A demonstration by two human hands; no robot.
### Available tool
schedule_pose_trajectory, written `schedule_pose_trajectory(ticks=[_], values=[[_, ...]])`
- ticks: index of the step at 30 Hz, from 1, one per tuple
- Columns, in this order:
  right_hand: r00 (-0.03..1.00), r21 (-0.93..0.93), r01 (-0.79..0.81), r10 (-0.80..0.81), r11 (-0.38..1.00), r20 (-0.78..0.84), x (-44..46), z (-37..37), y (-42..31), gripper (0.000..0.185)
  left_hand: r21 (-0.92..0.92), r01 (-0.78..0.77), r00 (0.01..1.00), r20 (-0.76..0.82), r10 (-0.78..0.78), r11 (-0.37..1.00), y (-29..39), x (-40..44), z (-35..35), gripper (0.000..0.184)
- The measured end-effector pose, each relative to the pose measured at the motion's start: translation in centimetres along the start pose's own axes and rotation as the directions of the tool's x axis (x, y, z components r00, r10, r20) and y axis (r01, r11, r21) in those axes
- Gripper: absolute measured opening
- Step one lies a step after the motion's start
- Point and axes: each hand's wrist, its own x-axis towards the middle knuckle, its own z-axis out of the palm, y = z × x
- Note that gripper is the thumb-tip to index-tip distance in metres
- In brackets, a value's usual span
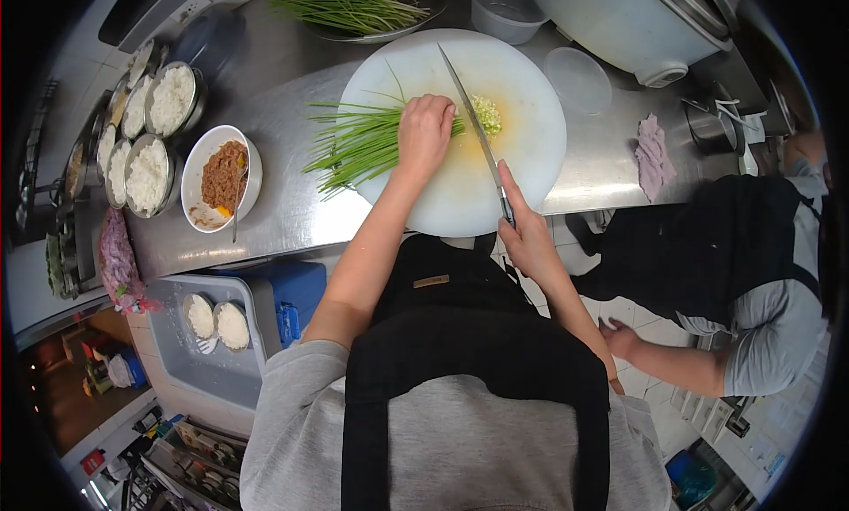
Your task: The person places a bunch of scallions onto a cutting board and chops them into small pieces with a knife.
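A bunch of long green chives (358,144) lies across the left part of a round white cutting board (424,206). My left hand (426,132) is closed over the bunch near its cut ends, fingers curled. In my right hand (528,237) is a long kitchen knife (469,108), gripped by its dark handle with a finger along the blade's base. The blade slants across the board just right of my left fingertips. Beside the blade, on its right, sits a small heap of finely chopped pale pieces (487,115).
Several bowls of rice (149,175) and a white bowl of minced meat (225,179) stand left. Behind the board are a bowl of chives (358,7), a plastic tub (506,14) and a large cooker (632,24). A pink cloth (653,157) lies right; a co-worker (752,272) stands close by.
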Motion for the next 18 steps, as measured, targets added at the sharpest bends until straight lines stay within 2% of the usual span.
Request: schedule_pose_trajectory(ticks=[1, 3, 10, 14, 17, 18], values=[[0.999, 0.010, -0.049, 0.049, 0.999, 0.023, -0.1, 0.0, -0.3, 0.083, -0.002, 0.004, 1.000, 0.002, -0.004, 1.000, 0.0, -0.2, 0.1, 0.013], [0.999, -0.008, -0.041, 0.041, 0.999, 0.023, -0.2, 0.1, -0.3, 0.083, 0.002, -0.019, 0.998, -0.056, 0.019, 1.000, -0.1, -0.6, 0.3, 0.007], [0.999, -0.069, 0.000, 0.003, 0.998, 0.035, -0.8, 0.9, -0.1, 0.084, 0.036, 0.001, 0.999, -0.036, 0.001, 0.999, -0.2, -0.6, 0.4, 0.006], [0.997, -0.070, -0.057, 0.061, 0.996, 0.057, -0.8, 0.7, -0.5, 0.084, 0.046, -0.022, 0.999, -0.048, 0.024, 0.999, -0.3, -0.5, 0.5, 0.007], [0.997, -0.083, -0.049, 0.054, 0.995, 0.058, -0.3, 0.9, 0.1, 0.085, 0.036, -0.022, 0.999, -0.041, 0.023, 0.999, -0.4, -0.4, 0.5, 0.007], [0.999, -0.093, 0.009, -0.005, 0.996, 0.039, 0.2, 1.2, 0.7, 0.085, 0.029, -0.023, 0.999, -0.033, 0.024, 0.999, -0.4, -0.5, 0.6, 0.008]])
